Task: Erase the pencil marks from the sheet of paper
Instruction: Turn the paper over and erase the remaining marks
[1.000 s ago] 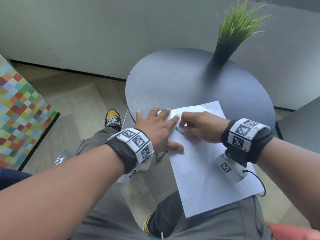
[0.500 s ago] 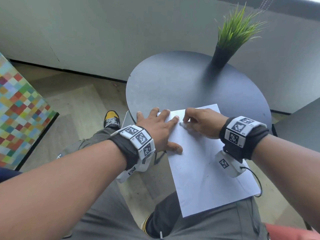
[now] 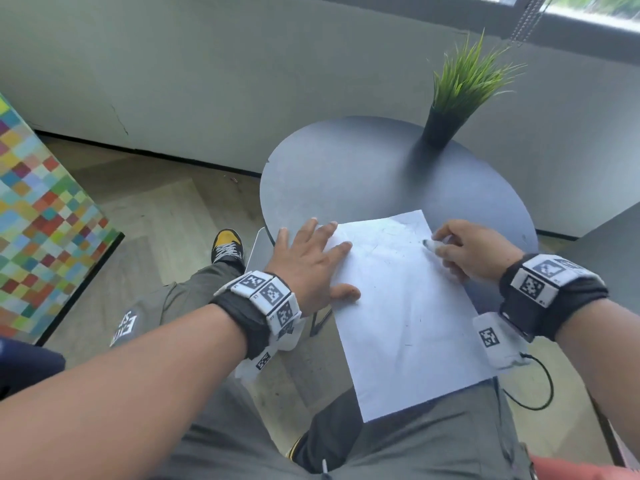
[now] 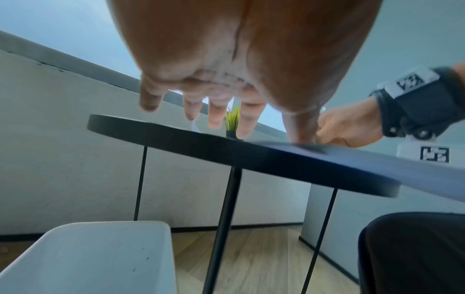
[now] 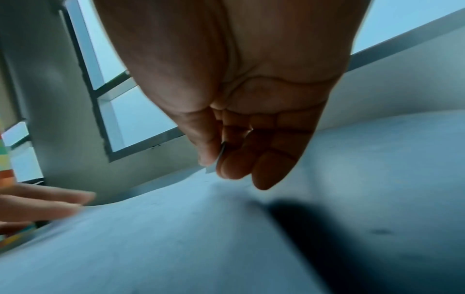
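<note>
A white sheet of paper (image 3: 398, 306) lies on the round dark table (image 3: 363, 174), its near end hanging over the table's edge above my lap. Faint pencil marks (image 3: 391, 233) show near its far end. My left hand (image 3: 311, 258) lies flat with spread fingers on the sheet's left edge, pressing it down. My right hand (image 3: 460, 247) pinches a small white eraser (image 3: 429, 243) at the sheet's far right edge, its tip on the paper. In the right wrist view the eraser (image 5: 214, 161) sits between thumb and fingertips above the paper (image 5: 176, 238).
A potted green grass plant (image 3: 460, 95) stands at the table's far side. A white chair seat (image 4: 100, 254) is below the table on the left. A colourful checkered panel (image 3: 38, 237) stands on the left floor. My knees are under the sheet's near end.
My right hand with the eraser has moved from the sheet's upper left, beside my left index finger, across to its far right edge. The left hand stays pressed on the paper.
</note>
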